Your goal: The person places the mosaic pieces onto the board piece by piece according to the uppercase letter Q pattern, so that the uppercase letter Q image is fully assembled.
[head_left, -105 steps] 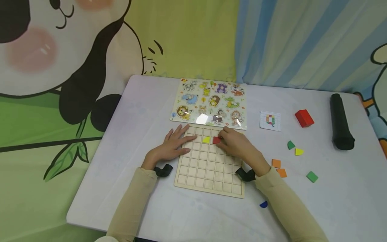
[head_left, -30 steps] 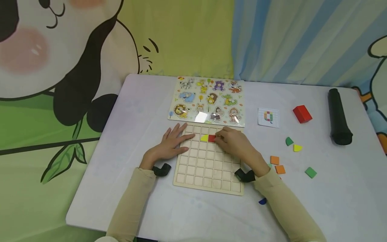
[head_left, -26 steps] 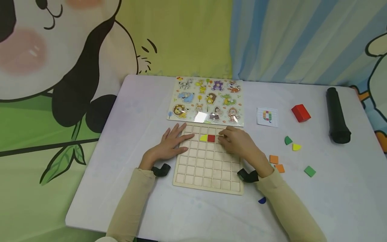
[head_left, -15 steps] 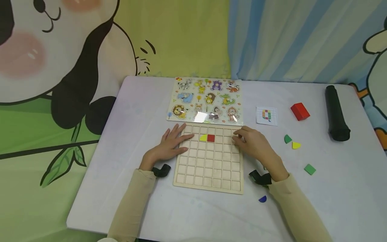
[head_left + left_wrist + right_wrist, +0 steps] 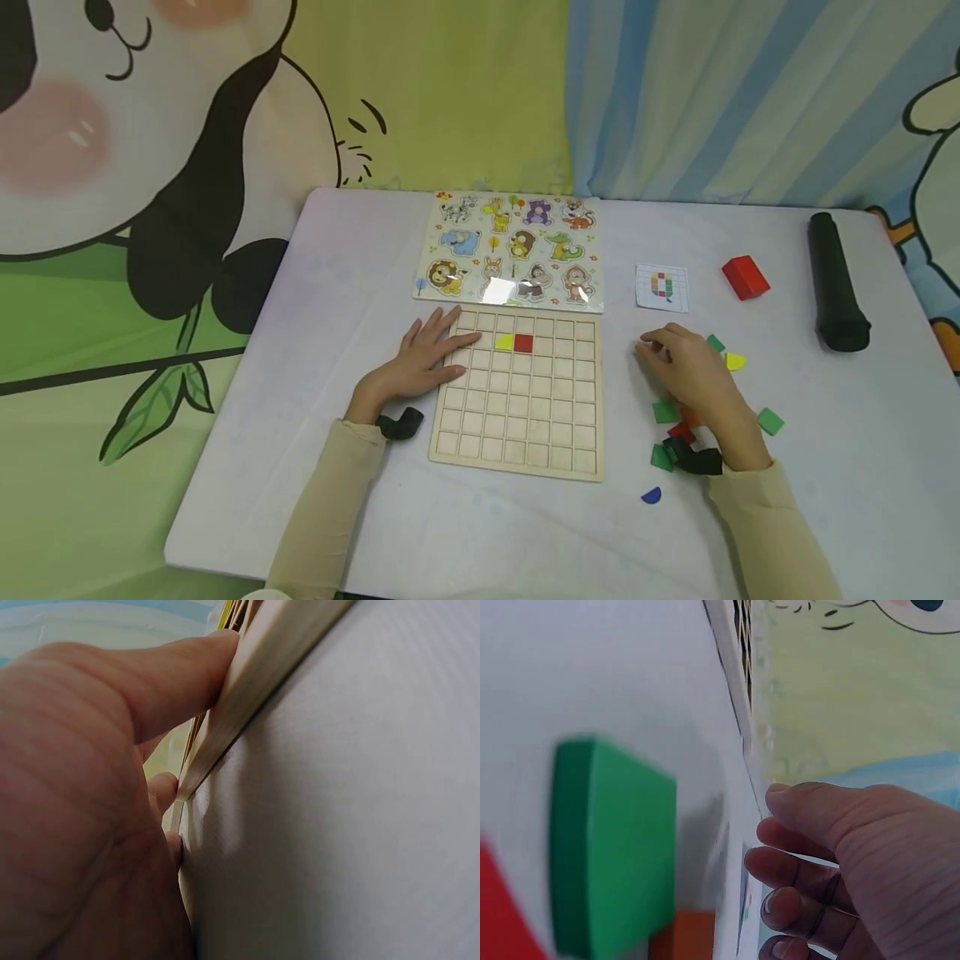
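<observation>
My left hand (image 5: pixel 408 362) lies with fingers spread on the left edge of a wooden grid board (image 5: pixel 517 408). In the left wrist view its thumb (image 5: pixel 187 675) touches the board's side. A yellow piece with a curved side (image 5: pixel 504 342) and a red square tile (image 5: pixel 523 343) sit side by side in the board's second row. Right of the board, my right hand (image 5: pixel 693 379) hovers over the loose pieces, its fingers loosely bent and holding nothing. Under and beside it lie a green square tile (image 5: pixel 664 412), a red piece (image 5: pixel 681 432) and another green piece (image 5: pixel 662 457).
A card with a coloured Q pattern (image 5: pixel 662 287), a red block (image 5: pixel 746 277) and a black cylinder (image 5: pixel 838 283) stand farther back. An animal puzzle board (image 5: pixel 513 250) lies behind the grid. More pieces, yellow (image 5: pixel 736 362), green (image 5: pixel 770 422) and blue (image 5: pixel 652 496), are scattered at right.
The red tile has been slid left against the yellow piece and let go. My right hand has moved off the board to the right, over the loose pieces. My left hand stays put.
</observation>
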{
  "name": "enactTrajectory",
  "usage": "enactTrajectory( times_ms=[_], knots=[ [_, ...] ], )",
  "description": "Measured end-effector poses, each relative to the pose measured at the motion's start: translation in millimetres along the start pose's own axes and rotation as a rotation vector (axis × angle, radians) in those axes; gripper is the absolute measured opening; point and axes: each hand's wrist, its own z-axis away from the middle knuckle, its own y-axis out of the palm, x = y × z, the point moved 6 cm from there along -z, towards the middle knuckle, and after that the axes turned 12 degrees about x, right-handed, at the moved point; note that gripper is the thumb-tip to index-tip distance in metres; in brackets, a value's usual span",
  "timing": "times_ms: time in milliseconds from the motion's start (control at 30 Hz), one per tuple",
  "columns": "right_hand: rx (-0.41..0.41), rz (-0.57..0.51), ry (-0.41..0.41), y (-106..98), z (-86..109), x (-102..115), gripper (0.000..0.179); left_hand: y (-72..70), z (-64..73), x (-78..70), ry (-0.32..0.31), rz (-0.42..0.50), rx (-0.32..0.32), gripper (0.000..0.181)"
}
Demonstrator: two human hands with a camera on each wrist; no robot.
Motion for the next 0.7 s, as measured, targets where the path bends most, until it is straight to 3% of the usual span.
enactTrajectory(
  times_ms=[367,700],
  knots=[
    [-0.075,-0.021,0.162,-12.4,28.3,-47.0,0.036,-1.5,-0.3,-1.3,0.022,-0.005,0.001,0.054],
    [-0.143,-0.006,0.212,-16.0,35.2,-72.0,0.035,1.2,-0.3,2.1,0.013,-0.002,-0.008,0.054]
  ],
)
